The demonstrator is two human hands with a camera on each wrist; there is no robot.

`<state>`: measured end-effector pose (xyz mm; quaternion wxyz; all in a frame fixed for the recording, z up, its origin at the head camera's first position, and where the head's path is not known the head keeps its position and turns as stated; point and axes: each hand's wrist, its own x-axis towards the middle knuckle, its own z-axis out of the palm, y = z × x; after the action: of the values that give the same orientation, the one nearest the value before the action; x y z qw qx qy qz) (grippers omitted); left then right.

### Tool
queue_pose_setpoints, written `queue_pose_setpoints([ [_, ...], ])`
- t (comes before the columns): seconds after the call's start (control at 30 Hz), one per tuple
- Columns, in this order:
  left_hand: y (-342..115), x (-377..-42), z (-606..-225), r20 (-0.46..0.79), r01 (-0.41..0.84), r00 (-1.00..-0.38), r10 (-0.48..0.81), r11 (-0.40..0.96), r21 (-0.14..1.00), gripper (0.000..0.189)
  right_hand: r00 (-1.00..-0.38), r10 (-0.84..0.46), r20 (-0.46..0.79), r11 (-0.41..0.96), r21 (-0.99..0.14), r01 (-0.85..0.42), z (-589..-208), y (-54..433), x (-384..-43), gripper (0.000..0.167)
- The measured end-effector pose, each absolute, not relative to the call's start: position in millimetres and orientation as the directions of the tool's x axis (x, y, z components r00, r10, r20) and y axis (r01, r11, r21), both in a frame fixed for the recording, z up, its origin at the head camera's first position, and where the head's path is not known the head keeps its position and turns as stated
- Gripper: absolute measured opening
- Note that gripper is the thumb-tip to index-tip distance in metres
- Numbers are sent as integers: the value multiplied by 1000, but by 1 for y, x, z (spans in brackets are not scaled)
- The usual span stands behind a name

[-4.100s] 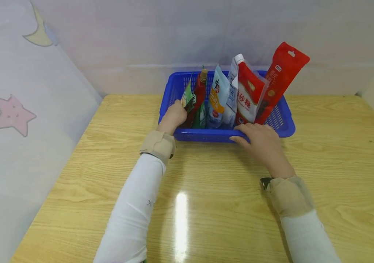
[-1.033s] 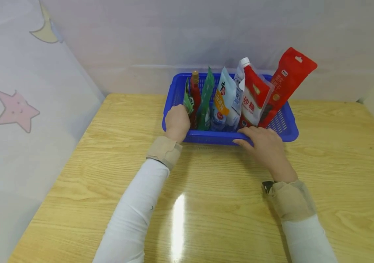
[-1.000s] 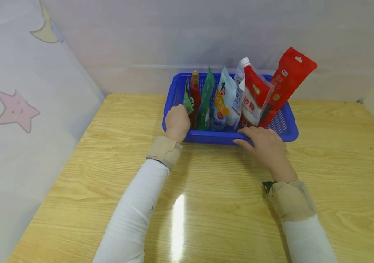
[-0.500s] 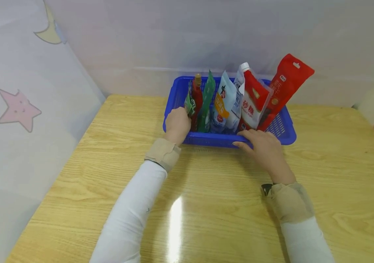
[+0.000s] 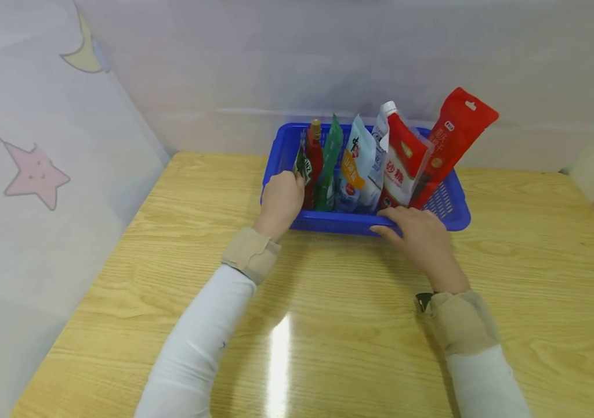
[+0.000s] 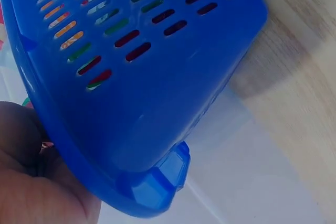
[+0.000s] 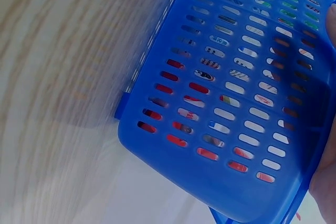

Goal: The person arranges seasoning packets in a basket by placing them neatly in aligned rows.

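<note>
A blue plastic basket (image 5: 334, 222) stands against the back wall, packed with upright groceries. My left hand (image 5: 282, 200) reaches over its front left rim, fingers curled and thumb against a small green packet (image 5: 302, 165); the fingertips are hidden. Beside that packet stand a red sauce bottle (image 5: 315, 159) with a gold cap and a green bag (image 5: 332, 154). My right hand (image 5: 422, 238) grips the front rim, thumb outside and fingers inside. In the left wrist view, bent fingers (image 6: 23, 135) show behind the basket's rim (image 6: 44, 111).
Further right in the basket are a pale blue bag (image 5: 358, 157), a white packet (image 5: 375, 168), a red-and-white sugar pouch (image 5: 404, 159) with a white cap, and a long red packet (image 5: 453, 133) leaning out past the rim. The wooden table (image 5: 349, 325) extends in front.
Since the oldest frame, the green packet has gone lower at the basket's left end and the green bag shows upright. Lately my left hand has turned slightly, baring its thumb. My right hand keeps its hold.
</note>
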<state>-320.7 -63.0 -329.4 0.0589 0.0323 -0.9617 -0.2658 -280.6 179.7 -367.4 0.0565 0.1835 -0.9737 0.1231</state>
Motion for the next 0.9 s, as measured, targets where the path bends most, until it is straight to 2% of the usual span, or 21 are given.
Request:
queue_pose_setpoints([
  [0.47, -70, -319, -334, 87, 26, -996, -36, 780, 625, 46, -916, -358, 179, 899, -200, -390, -368, 180, -282, 37],
  [0.77, -71, -316, -334, 79, 33, -997, -17, 811, 584, 43, -926, -353, 133, 904, -208, -374, -365, 180, -281, 38],
  [0.9, -72, -313, -334, 66, 43, -998, 6, 808, 588, 34, -930, -350, 112, 905, -217, -366, -364, 180, -281, 39],
])
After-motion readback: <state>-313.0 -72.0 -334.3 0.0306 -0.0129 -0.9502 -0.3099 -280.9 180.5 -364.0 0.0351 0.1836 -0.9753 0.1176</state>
